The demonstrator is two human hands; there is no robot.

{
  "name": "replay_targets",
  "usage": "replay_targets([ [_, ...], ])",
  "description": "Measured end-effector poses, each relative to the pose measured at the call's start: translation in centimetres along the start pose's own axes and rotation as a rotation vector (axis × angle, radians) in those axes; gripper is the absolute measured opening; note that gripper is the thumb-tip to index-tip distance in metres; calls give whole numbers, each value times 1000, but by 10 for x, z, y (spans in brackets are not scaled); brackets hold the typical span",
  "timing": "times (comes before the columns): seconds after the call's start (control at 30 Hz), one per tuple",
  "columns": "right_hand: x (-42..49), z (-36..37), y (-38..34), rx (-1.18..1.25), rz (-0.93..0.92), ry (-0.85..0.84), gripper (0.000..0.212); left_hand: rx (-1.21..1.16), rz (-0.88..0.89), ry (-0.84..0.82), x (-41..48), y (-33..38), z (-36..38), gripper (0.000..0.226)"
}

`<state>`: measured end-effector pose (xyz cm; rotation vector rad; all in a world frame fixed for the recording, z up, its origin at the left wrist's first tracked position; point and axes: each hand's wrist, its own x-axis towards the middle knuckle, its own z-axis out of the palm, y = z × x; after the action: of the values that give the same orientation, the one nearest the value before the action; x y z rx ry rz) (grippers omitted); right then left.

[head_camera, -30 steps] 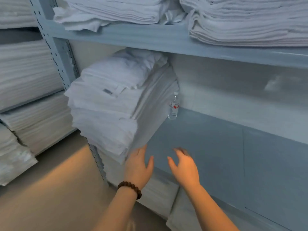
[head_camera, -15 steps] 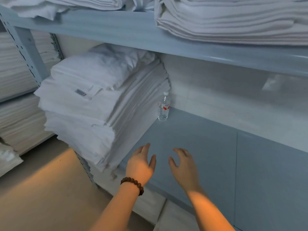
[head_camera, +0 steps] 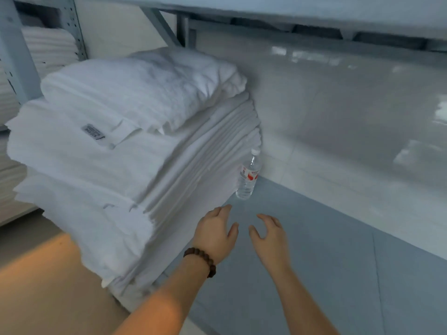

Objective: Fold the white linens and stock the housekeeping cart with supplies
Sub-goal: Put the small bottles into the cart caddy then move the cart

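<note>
A tall stack of folded white linens (head_camera: 116, 170) fills the left part of a grey-blue shelf (head_camera: 314, 250). A looser folded piece lies on top of it. My left hand (head_camera: 215, 232), with a dark bead bracelet at the wrist, hovers beside the stack's right edge with relaxed fingers and holds nothing. My right hand (head_camera: 269, 234) is just to its right over the bare shelf, fingers loosely curved and empty. A small clear water bottle (head_camera: 248, 177) with a red and white label stands upright behind the hands, against the stack.
A glossy white wall (head_camera: 350, 112) backs the shelf. The underside of the shelf above (head_camera: 290, 10) runs across the top. More stacked white linens (head_camera: 48, 48) sit on the racking to the left, past a grey upright post (head_camera: 14, 52). Tan floor (head_camera: 48, 286) lies lower left.
The view has moved closer and lower toward the shelf. Both hands have reached further in over the shelf, toward the bottle and the stack's right edge. Both stay empty.
</note>
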<state>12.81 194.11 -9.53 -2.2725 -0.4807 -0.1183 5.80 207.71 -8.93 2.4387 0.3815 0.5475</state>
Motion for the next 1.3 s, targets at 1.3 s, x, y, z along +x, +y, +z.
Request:
replay_targets([
  [1.3,158,64,59,433,-61,93,55,-334,-165,-54,95,-77,109,100],
])
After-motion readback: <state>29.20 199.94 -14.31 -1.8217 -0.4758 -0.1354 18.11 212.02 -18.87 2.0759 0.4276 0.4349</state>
